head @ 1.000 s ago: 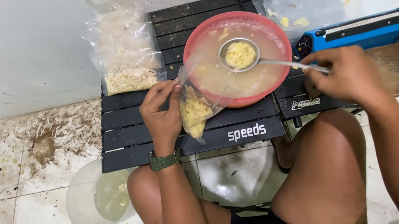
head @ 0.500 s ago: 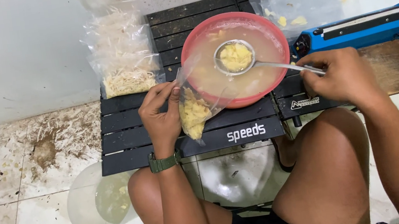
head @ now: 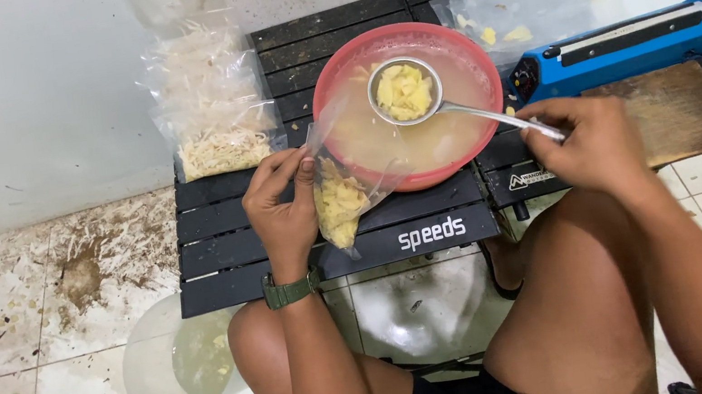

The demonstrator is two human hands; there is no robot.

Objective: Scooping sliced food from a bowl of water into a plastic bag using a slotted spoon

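My left hand (head: pixel 282 205) pinches open the mouth of a clear plastic bag (head: pixel 344 198) partly filled with yellow chopped pieces, held against the rim of a red basin (head: pixel 463 46). The basin holds cloudy liquid. My right hand (head: pixel 592 143) grips the handle of a metal strainer ladle (head: pixel 404 92), which is lifted over the basin with a heap of yellow pieces in its bowl. A green watch sits on my left wrist.
A low black slatted table (head: pixel 220 243) carries filled bags of white shreds (head: pixel 210 107), empty clear bags (head: pixel 516 0), a blue heat sealer (head: pixel 632 48) and a wooden board (head: pixel 677 110). A translucent bucket (head: pixel 175 363) stands on the dirty tile floor by my left knee.
The ladle has stayed over the basin, shifting slightly toward the bag's side. The left hand keeps the bag open at the rim.
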